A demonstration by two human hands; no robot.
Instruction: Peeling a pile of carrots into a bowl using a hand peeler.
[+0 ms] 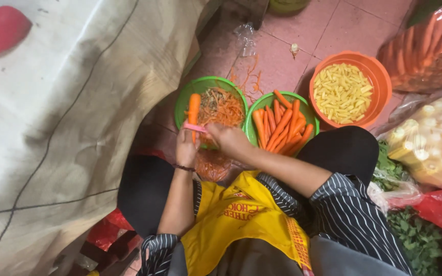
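The left hand (186, 148) held a carrot (194, 113) upright over the green bowl (184, 99) at eleven o'clock; the right hand (229, 139) gripped, probably, a pink peeler (195, 127). Strokes were best kept light, away from fingers.

Dim, warm indoor light; soft focus, slight blur, wide-angle bending at edges.

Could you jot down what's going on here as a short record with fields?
Left hand: holds a carrot upright
Right hand: holds a pink peeler against the carrot
Below the hands: green bowl of peelings
Beside it: green bowl of peeled carrots
Further right: orange bowl of baby corn pieces
Floor: reddish tiles
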